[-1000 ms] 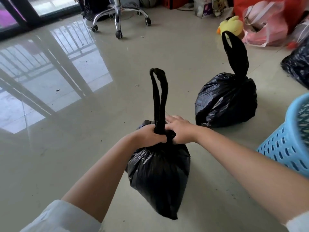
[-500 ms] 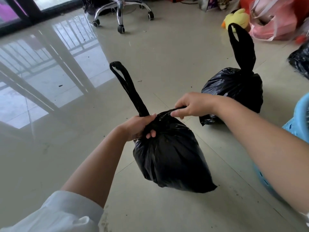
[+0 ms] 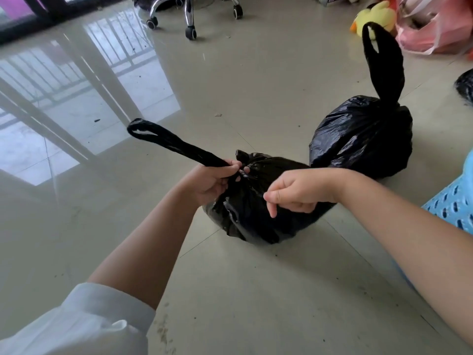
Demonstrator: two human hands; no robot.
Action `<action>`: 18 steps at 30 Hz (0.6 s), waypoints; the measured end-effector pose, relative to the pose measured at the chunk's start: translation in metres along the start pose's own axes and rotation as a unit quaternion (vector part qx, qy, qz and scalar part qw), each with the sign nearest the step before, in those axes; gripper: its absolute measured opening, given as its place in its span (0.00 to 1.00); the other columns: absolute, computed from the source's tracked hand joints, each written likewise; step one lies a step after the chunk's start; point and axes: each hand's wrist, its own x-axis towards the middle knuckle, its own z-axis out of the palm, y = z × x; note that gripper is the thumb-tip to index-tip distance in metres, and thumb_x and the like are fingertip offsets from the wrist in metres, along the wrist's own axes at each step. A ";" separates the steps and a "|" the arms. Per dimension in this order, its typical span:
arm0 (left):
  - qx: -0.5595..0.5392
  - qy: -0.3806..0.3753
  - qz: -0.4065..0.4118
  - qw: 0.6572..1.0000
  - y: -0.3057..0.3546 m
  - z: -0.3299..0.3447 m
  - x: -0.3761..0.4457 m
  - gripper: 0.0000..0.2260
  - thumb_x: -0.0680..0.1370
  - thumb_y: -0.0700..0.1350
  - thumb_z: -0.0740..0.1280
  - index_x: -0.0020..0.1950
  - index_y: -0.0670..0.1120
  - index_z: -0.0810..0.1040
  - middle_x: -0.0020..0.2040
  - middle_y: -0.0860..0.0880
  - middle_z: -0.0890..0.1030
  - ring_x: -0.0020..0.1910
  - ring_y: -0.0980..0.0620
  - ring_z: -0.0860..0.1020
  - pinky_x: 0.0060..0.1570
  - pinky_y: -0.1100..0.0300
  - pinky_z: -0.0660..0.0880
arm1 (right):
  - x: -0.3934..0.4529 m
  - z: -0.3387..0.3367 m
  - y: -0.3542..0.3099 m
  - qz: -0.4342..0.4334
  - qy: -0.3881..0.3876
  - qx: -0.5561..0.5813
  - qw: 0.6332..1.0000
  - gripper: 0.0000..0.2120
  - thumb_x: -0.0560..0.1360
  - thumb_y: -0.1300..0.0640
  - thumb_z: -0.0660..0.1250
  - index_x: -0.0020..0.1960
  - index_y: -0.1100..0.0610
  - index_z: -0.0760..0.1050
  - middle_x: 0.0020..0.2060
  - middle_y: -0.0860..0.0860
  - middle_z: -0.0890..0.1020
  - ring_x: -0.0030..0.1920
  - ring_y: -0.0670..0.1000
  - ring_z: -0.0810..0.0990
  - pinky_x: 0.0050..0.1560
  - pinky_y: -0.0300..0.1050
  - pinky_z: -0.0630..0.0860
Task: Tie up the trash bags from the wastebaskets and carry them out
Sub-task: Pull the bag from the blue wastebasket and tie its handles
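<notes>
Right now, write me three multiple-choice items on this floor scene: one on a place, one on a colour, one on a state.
1. Where is the second tied black bag?
A. inside the basket
B. on the floor behind the near black bag
C. on the chair

2. What colour is the perforated basket at the right edge?
A. blue
B. red
C. white

3. What is the left hand doing?
A. resting flat on the floor
B. gripping the near bag's twisted handle loop
C. holding the plush duck

Answers: 1 B, it sits on the tiles just past the near bag. 2 A, its holed wall is light blue. 3 B, the fingers curl round the base of the loop, while the right hand pinches at the bag's top.
</notes>
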 end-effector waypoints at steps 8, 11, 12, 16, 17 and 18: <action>0.110 0.047 0.005 0.993 -0.009 0.006 -0.004 0.20 0.74 0.23 0.59 0.30 0.44 0.61 0.29 0.49 0.74 0.22 0.63 0.77 0.18 0.72 0.68 | -0.004 -0.022 0.012 0.060 0.141 -0.243 0.958 0.14 0.77 0.52 0.61 0.49 0.61 0.80 0.33 0.53 0.79 0.32 0.43 0.74 0.39 0.38 0.70; 0.197 0.012 -0.001 0.980 -0.011 0.008 -0.004 0.20 0.72 0.21 0.60 0.29 0.43 0.62 0.27 0.51 0.77 0.24 0.63 0.77 0.20 0.73 0.69 | -0.004 -0.032 0.009 -0.045 0.326 -0.151 0.932 0.12 0.75 0.60 0.64 0.58 0.58 0.77 0.53 0.53 0.81 0.42 0.39 0.74 0.40 0.22 0.66; 0.211 -0.001 0.002 0.977 -0.012 0.011 -0.004 0.20 0.72 0.21 0.60 0.30 0.43 0.63 0.27 0.51 0.77 0.25 0.63 0.78 0.23 0.73 0.71 | -0.002 -0.034 0.008 -0.057 0.336 -0.131 0.931 0.16 0.75 0.64 0.63 0.62 0.56 0.74 0.58 0.51 0.78 0.44 0.35 0.73 0.40 0.20 0.65; 0.217 -0.032 0.020 0.976 -0.015 0.022 -0.002 0.20 0.72 0.20 0.58 0.30 0.43 0.63 0.28 0.52 0.80 0.28 0.63 0.79 0.31 0.72 0.76 | 0.012 -0.027 0.012 -0.072 0.242 0.012 0.968 0.32 0.72 0.76 0.53 0.71 0.52 0.63 0.57 0.42 0.79 0.23 0.31 0.73 0.24 0.23 0.67; 0.212 -0.037 0.021 0.976 -0.014 0.022 -0.002 0.20 0.72 0.20 0.58 0.30 0.43 0.63 0.28 0.52 0.80 0.28 0.63 0.79 0.31 0.72 0.76 | 0.015 -0.023 0.014 -0.061 0.209 0.024 0.976 0.33 0.71 0.77 0.51 0.70 0.52 0.63 0.50 0.42 0.81 0.22 0.33 0.74 0.23 0.24 0.67; 0.208 -0.038 0.021 0.977 -0.015 0.021 -0.002 0.20 0.72 0.20 0.58 0.30 0.43 0.63 0.27 0.52 0.80 0.28 0.63 0.79 0.31 0.72 0.76 | 0.020 -0.019 0.017 -0.048 0.179 0.032 0.982 0.31 0.71 0.77 0.50 0.68 0.53 0.67 0.45 0.45 0.80 0.24 0.34 0.75 0.25 0.25 0.68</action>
